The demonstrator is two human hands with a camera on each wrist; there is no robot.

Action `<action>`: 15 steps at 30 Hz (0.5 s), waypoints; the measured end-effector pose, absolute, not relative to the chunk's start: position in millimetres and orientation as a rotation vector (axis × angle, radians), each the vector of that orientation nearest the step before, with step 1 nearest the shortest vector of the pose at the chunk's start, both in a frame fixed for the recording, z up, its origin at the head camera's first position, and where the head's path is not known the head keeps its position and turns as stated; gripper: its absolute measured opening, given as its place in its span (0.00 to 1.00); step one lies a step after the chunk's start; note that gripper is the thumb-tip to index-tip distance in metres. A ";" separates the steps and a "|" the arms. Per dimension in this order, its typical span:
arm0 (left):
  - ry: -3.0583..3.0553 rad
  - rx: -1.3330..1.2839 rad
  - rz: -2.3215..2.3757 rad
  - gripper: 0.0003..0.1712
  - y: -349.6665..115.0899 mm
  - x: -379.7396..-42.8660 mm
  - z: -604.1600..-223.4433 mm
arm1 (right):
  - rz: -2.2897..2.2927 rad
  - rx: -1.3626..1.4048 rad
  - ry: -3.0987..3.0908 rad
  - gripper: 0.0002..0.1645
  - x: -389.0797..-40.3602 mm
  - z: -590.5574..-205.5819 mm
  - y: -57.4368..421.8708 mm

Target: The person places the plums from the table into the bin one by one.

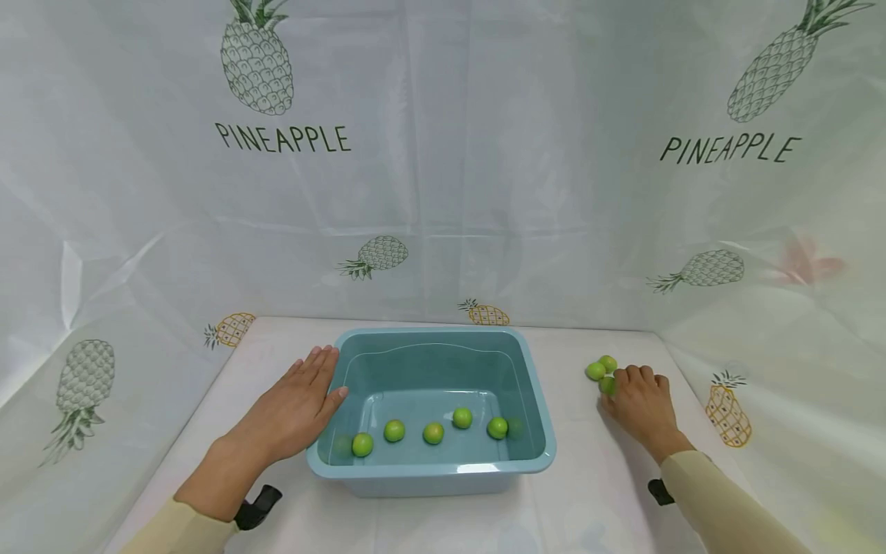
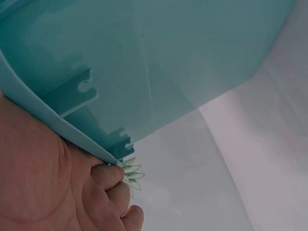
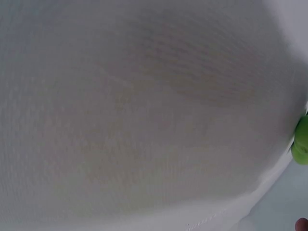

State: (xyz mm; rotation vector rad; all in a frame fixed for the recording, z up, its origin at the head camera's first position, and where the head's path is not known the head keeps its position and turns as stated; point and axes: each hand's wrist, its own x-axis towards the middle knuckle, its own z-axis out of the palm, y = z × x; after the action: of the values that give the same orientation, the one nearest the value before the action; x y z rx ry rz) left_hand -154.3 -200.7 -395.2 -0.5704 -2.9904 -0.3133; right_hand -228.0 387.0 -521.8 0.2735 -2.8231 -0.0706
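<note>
A blue-green plastic basin [image 1: 443, 466] stands mid-table with several small round green fruits [image 1: 433, 432] spread over its floor. My left hand [image 1: 294, 404] rests along the basin's left rim, fingers mostly straight. From below, the left wrist view shows its palm [image 2: 43, 178] against the basin's outer rim. To the right of the basin, my right hand [image 1: 640, 404] curls its fingers and thumb at the nearest green fruit [image 1: 607, 385], which it partly covers. Two more green fruits [image 1: 595, 371] lie just beyond it. The right wrist view catches green fruit [image 3: 301, 139] and one fingertip [image 3: 301, 225] at its edge.
A white cloth [image 1: 574, 492] covers the table. Behind and at both sides hangs a whitish sheet [image 1: 443, 177] printed with pineapples. A black strap [image 1: 258, 508] sits at the left wrist and another strap [image 1: 661, 492] at the right.
</note>
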 end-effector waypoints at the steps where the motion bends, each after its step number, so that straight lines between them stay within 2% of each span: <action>1: -2.991 -0.570 -0.313 0.41 -200.8 -154.3 -395.3 | -0.076 0.272 -2.831 0.26 -228.2 -522.0 386.6; 9: -2.986 -0.571 -0.310 0.41 -201.4 -154.5 -396.2 | -0.137 0.286 -2.845 0.19 -228.7 -523.4 387.7; 15: -2.988 -0.570 -0.306 0.41 -201.8 -154.5 -397.5 | -0.170 0.311 -2.745 0.21 -229.4 -527.0 399.3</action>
State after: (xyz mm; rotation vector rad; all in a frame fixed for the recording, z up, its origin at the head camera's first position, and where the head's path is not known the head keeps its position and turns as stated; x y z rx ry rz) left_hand -154.5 -201.8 -397.5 -0.5701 -2.9878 -0.3064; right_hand -229.4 399.3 -527.0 0.3112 -2.7452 -0.1699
